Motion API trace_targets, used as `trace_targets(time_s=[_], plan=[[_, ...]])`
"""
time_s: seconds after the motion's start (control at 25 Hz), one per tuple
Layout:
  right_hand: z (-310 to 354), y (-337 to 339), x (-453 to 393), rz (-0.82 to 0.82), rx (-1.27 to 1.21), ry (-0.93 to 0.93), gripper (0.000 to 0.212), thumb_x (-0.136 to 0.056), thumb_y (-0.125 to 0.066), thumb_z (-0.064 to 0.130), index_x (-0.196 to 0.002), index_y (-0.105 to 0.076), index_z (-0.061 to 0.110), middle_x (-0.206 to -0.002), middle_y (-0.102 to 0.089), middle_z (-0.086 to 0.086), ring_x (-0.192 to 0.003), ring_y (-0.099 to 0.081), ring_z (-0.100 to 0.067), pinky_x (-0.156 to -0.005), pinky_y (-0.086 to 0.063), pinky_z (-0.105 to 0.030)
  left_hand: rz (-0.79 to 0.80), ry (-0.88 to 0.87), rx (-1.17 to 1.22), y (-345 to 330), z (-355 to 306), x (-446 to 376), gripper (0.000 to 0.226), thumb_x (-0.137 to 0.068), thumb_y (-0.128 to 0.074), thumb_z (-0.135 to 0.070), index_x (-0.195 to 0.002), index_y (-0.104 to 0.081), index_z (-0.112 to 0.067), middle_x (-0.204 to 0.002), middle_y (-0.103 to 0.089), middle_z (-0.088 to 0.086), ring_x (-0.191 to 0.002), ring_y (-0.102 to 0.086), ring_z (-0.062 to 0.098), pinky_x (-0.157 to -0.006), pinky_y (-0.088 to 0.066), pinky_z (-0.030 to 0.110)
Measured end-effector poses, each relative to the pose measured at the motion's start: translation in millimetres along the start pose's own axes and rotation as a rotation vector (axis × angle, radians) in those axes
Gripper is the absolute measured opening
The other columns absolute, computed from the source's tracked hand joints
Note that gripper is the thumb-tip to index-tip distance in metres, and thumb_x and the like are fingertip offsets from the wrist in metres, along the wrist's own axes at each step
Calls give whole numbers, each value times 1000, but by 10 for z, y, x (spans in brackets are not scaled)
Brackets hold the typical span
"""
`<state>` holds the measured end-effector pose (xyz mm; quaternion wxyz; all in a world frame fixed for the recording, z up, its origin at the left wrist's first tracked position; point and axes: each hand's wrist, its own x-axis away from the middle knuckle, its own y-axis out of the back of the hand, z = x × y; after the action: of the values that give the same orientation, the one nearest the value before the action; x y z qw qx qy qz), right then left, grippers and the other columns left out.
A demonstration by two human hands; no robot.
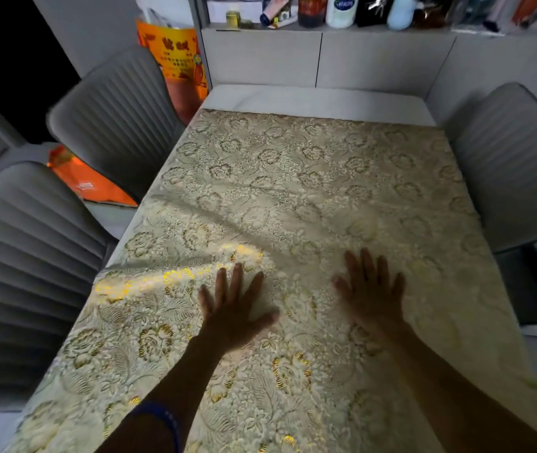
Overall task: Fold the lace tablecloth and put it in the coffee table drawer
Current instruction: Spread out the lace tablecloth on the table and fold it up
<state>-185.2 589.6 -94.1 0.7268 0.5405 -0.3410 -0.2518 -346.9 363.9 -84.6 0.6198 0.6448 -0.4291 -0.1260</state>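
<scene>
A cream lace tablecloth (293,178) with gold flower patterns lies spread over a white table (313,99), covering nearly all of it. A long crease runs across it from the left edge toward the middle. My left hand (233,308) rests flat on the cloth, fingers spread, near the front centre. My right hand (371,289) lies flat on the cloth too, fingers apart, a little to the right. Neither hand grips the fabric. No drawer is in view.
Two grey ribbed chairs (113,116) (25,263) stand at the table's left side and one grey chair (515,165) at its right. An orange bag (179,60) leans behind the left chairs. A cabinet shelf (326,27) with bottles runs along the far wall.
</scene>
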Motion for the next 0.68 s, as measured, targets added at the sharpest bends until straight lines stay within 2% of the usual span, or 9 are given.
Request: trace_targets(time_s=[0.12, 0.2, 0.52, 0.6, 0.68], plan=[[30, 137, -162, 70, 15, -7, 66, -93, -15, 67, -150, 7, 42, -162, 12, 7, -149, 11, -29, -116, 5, -61, 3, -9, -1, 97, 20, -150, 87, -73, -13, -91, -141, 25, -51, -147, 45, -2, -136, 39, 31, -104, 24, 63], [45, 168, -157, 57, 36, -2, 67, -93, -18, 66, -151, 5, 41, -163, 10, 6, -149, 9, -29, -116, 2, -61, 8, -3, 3, 98, -2, -163, 88, -72, -12, -91, -141, 25, -51, -147, 45, -2, -136, 39, 32, -104, 24, 64], [79, 224, -647, 97, 15, 31, 68, -91, -13, 70, -150, 6, 41, -162, 13, 6, -148, 14, -28, -116, 8, -60, 7, 33, -18, 227, 22, -531, 91, -70, -10, -92, -142, 25, -49, -149, 43, -1, -138, 37, 34, -102, 24, 64], [84, 235, -525, -6, 13, 41, 70, -93, -16, 67, -152, 2, 35, -164, 6, 0, -149, 7, -32, -117, 0, -61, -54, 61, -45, 251, -58, -452, 86, -79, -11, -85, -146, 22, -42, -153, 37, 4, -142, 28, 36, -106, 18, 65], [135, 176, -173, -184, 10, 37, 70, -93, -21, 62, -154, -6, 29, -163, -4, -7, -148, -5, -36, -117, -9, -61, -197, 53, -96, 180, -227, -241, 78, -92, -10, -72, -151, 16, -29, -160, 22, 13, -148, 9, 40, -114, 2, 68]])
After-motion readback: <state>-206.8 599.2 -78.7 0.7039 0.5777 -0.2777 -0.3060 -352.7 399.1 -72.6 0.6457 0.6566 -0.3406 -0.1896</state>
